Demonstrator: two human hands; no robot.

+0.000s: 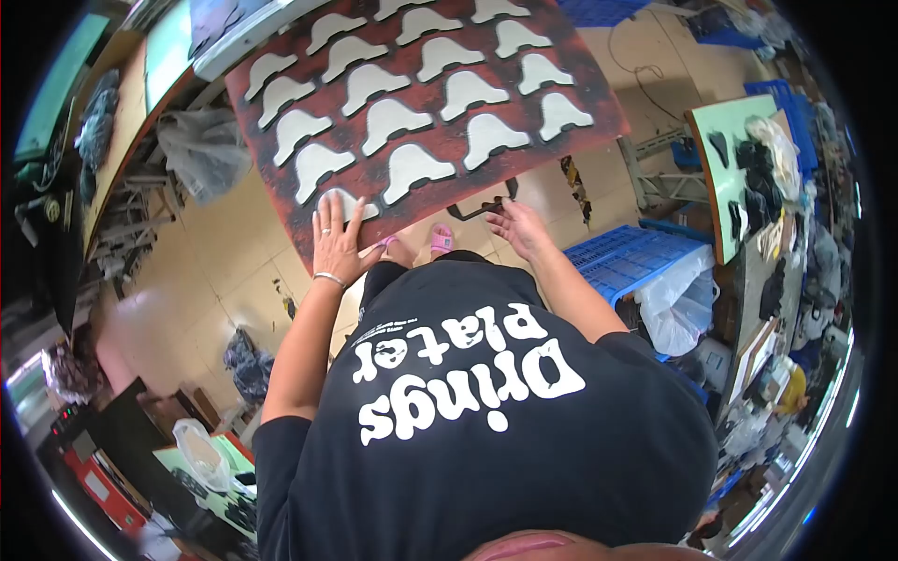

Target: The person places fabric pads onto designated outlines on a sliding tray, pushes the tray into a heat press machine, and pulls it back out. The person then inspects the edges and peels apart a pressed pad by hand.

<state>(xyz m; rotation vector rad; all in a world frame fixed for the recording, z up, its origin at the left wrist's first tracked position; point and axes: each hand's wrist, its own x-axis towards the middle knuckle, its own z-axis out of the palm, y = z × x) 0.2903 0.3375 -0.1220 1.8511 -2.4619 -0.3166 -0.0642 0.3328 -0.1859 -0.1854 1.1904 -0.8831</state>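
My left hand (339, 236) lies with its fingers spread on the near left corner of a dark red board (426, 213). Under its fingertips is a pale, saddle-shaped shoe-upper piece (358, 208), partly covered by the hand. Rows of similar pale pieces (419, 174) with notched edges lie flat across the board. Just off the board's near edge, my right hand (522, 232) has its fingers curled at a thin, black curved piece (486, 206). The fingertips appear to pinch its near edge.
Blue plastic crates (636, 257) stand to the right, with a clear plastic bag (675, 304) against them. Farther right, a green-topped table (708, 187) bears dark pieces. At the left, a plastic bag (204, 150) hangs by a bench. Dark bundles (248, 360) lie on the tiled floor.
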